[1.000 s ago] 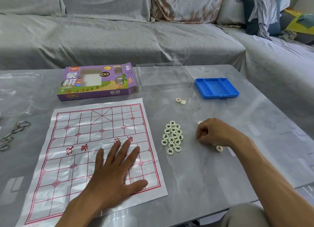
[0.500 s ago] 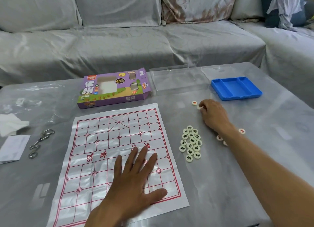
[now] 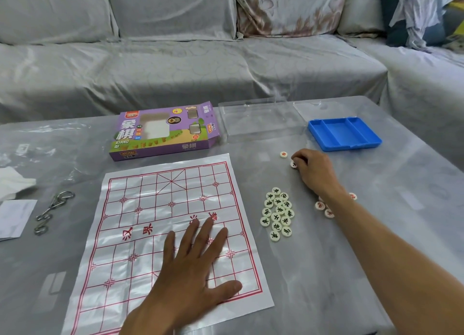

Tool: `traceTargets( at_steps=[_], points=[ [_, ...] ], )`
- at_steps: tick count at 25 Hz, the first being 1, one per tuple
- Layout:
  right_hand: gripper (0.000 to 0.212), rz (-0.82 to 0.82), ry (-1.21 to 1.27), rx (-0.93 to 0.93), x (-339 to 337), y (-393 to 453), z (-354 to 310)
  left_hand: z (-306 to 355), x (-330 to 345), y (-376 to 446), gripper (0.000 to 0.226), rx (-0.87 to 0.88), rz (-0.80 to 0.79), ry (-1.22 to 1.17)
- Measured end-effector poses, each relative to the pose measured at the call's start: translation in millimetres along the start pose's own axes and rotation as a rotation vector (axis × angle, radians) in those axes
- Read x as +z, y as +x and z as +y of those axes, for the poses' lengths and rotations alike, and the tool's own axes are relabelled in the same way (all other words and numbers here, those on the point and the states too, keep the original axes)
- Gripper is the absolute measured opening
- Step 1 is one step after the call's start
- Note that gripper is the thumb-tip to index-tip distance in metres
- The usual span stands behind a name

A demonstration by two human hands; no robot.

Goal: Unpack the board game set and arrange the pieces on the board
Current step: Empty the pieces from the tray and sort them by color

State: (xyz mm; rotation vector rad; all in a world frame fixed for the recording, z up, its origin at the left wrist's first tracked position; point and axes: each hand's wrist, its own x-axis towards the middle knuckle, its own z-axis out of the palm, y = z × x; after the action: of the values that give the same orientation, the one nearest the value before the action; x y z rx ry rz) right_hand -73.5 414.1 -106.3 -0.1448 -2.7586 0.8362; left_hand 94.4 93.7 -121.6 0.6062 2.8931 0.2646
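Note:
A white paper board (image 3: 155,209) with a red grid lies on the grey table. My left hand (image 3: 193,267) presses flat on its near right part, fingers spread. A cluster of several cream pieces with black characters (image 3: 277,214) sits right of the board. My right hand (image 3: 313,170) reaches beyond the cluster, fingers curled on a cream piece (image 3: 293,164). One red-marked piece (image 3: 283,154) lies just left of that hand. Several red-marked pieces (image 3: 320,206) lie by my right wrist, partly hidden by it.
The purple game box (image 3: 163,131) lies behind the board. A clear plastic lid (image 3: 258,119) and a blue tray (image 3: 344,134) sit at the back right. Metal rings (image 3: 52,209) and white papers (image 3: 12,216) lie at the left. A grey-covered sofa stands beyond the table.
My right hand moved from beside the black-character cluster to the far pair of pieces and now pinches one. The left hand stayed flat on the board. The camera shifted.

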Motion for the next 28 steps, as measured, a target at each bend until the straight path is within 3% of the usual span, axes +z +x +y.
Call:
traceTargets(
  at_steps=[2, 8, 11, 12, 15, 16, 19, 21, 25, 28],
  points=[
    [0.018, -0.056, 0.027, 0.027, -2.9, 1.3, 0.0, -0.7, -0.5, 1.1, 0.087, 0.011, 0.046, 0.01],
    [0.01, -0.317, -0.034, 0.079, -33.1, -12.4, -3.5, 2.8, -7.0, -1.2, 0.085, -0.027, -0.068, 0.01],
    [0.004, -0.48, -0.026, 0.015, -36.6, -31.4, -12.6, 4.6, -8.2, -0.1, 0.086, -0.029, -0.069, 0.035],
    [0.006, -0.463, -0.026, -0.008, -33.0, -33.9, -15.3, 4.8, -8.6, 0.1, 0.088, -0.024, -0.065, 0.027],
    [0.013, -0.194, -0.042, -0.034, -20.9, -24.0, -21.0, 4.8, -6.7, 0.4, 0.091, -0.007, -0.009, 0.059],
    [0.023, -0.147, -0.094, -0.077, -15.8, -18.3, -22.2, 4.9, -7.6, -0.9, 0.089, -0.022, -0.056, 0.058],
    [0.049, -0.267, -0.324, -0.157, 1.9, 1.5, -21.1, 3.5, -4.8, 1.7, 0.088, -0.008, -0.119, 0.076],
    [0.045, -0.345, -0.394, -0.169, 6.8, 10.5, -14.4, 0.7, -2.3, 4.4, 0.089, 0.017, -0.088, 0.056],
    [0.023, -0.281, -0.281, -0.205, -12.8, -3.7, 3.6, 1.6, -2.1, 2.8, 0.088, -0.016, -0.06, 0.019],
    [0.011, -0.258, -0.281, -0.124, -32.4, -33.9, 7.3, 0.9, -3.9, 1.4, 0.093, -0.015, -0.041, -0.003]
  ],
)
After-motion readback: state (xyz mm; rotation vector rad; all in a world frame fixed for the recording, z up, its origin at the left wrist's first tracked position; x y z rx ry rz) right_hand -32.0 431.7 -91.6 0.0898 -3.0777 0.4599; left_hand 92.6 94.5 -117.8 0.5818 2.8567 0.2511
